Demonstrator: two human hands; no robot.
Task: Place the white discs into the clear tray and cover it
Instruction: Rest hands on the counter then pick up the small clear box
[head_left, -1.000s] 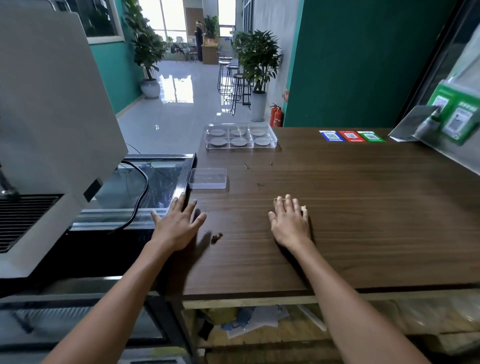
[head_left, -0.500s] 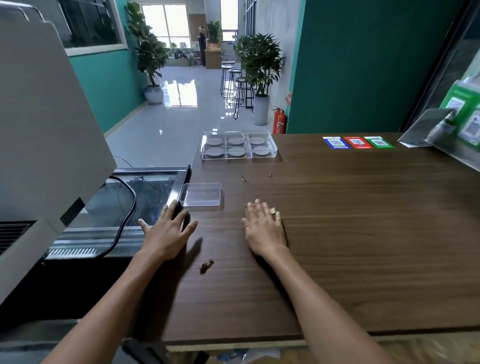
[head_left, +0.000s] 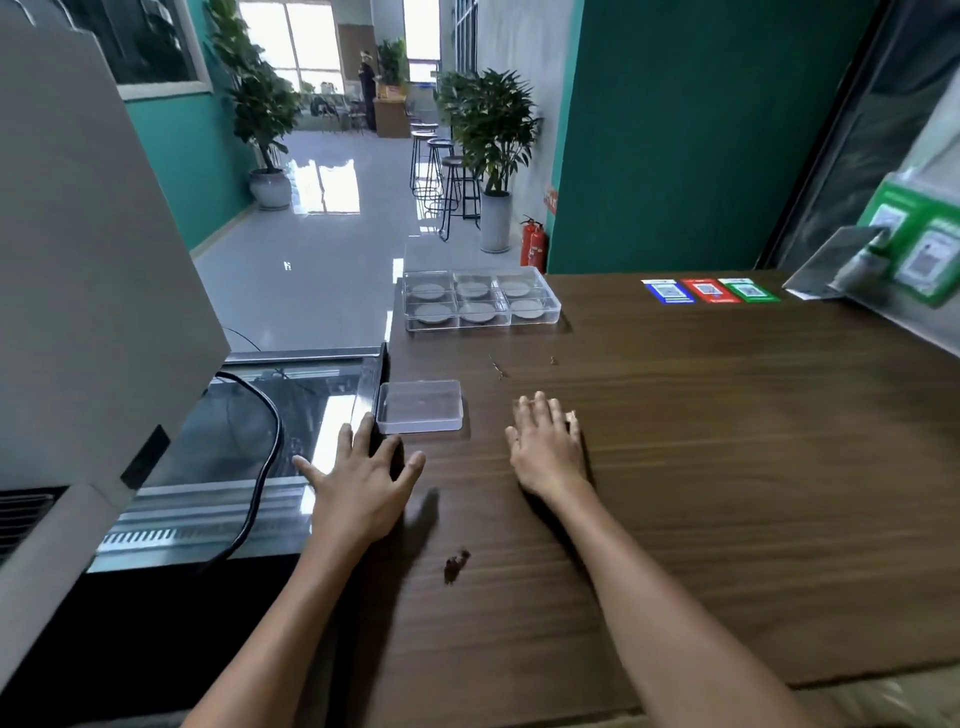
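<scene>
Against the pictures from a second and half a second ago, little has been altered on the wooden counter (head_left: 727, 467) itself: both hands are laid flat in the same places, and only the viewpoint has been brought forward and tipped down, so that everything sits lower in the frame. From this it is judged that no handling has begun.

The left hand (head_left: 358, 483) is spread open at the counter's left edge, fingers straight, nothing held; its fingertips lie just beside the small clear lid (head_left: 420, 406), and contact cannot be made out. The right hand (head_left: 545, 447) is pressed palm-down at centre frame, fingers straight and together, nothing gripped; a pale object is glimpsed under its fingertips but cannot be identified.

The clear six-compartment tray (head_left: 550, 306) is seen above centre, at the counter's far edge, well apart from both hands. Its long axis is laid left to right across the frame. One white disc (head_left: 434, 312) is already seen flat in each compartment, so placement appears done. Whether the tray is covered cannot be told.
</scene>
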